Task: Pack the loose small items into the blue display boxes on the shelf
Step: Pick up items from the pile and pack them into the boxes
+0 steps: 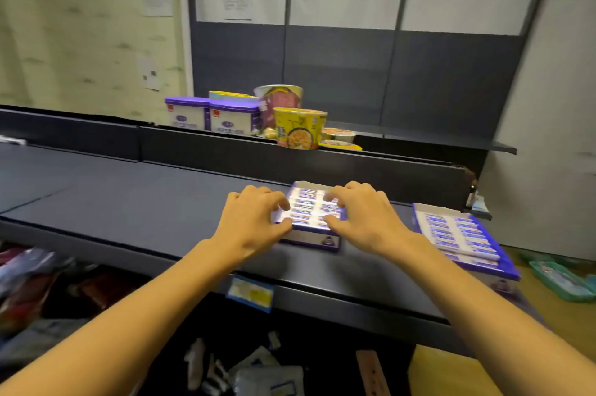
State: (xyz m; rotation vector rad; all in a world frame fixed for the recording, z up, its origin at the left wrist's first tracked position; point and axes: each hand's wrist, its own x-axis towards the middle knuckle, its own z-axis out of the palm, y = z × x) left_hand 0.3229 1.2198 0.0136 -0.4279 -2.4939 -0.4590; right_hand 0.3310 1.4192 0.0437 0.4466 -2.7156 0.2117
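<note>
Blue display box [309,239] dead ahead, long axis running away; left hand [250,223], right hand [366,218] equally near, fingers bent onto packets [309,207], grip probably none.

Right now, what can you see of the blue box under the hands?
The blue box is a shallow open tray, cardboard by its look, with blue-purple walls and a pale front panel bearing a small dark mark. It lies flat on the dark shelf, near the front edge. Two columns of small white-and-blue packets fill it. The left hand and right hand rest on it, fingers spread over the packets, thumbs at the front rim. A second box lies apart, to its right.
</note>
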